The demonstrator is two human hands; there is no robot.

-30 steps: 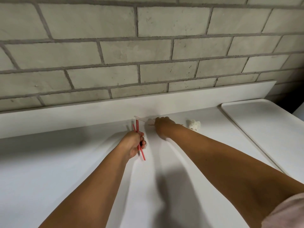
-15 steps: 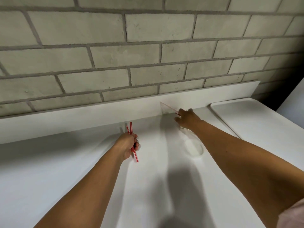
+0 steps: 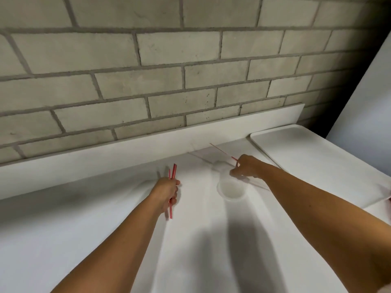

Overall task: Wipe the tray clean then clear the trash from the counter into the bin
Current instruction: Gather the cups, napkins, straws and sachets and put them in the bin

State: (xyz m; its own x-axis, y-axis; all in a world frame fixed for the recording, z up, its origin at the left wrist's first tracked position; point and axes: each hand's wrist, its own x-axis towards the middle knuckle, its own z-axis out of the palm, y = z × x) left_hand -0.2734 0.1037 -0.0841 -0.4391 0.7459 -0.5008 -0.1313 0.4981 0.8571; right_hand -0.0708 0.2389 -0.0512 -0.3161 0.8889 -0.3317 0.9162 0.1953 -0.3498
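Observation:
My left hand [image 3: 168, 190] grips a pair of red striped straws [image 3: 173, 172] upright over the white counter [image 3: 105, 218]. My right hand [image 3: 246, 168] is near the backsplash and pinches a clear plastic wrapper with a thin red edge [image 3: 220, 150]. Just below that hand is a clear plastic cup [image 3: 231, 189], lying on or hanging just above the counter; I cannot tell whether my fingers hold it too. The white tray [image 3: 306, 153] lies flat at the right end of the counter, beside my right forearm.
A grey brick wall [image 3: 169, 70] rises behind a low white backsplash [image 3: 84, 159]. A white panel [image 3: 364, 92] leans in at the far right. Something white with a red spot [image 3: 388, 197] shows at the right edge.
My right hand moved right along the backsplash and lifted the clear wrapper, and the clear cup came into view. The crumpled white paper is no longer seen. The left hand kept its straws.

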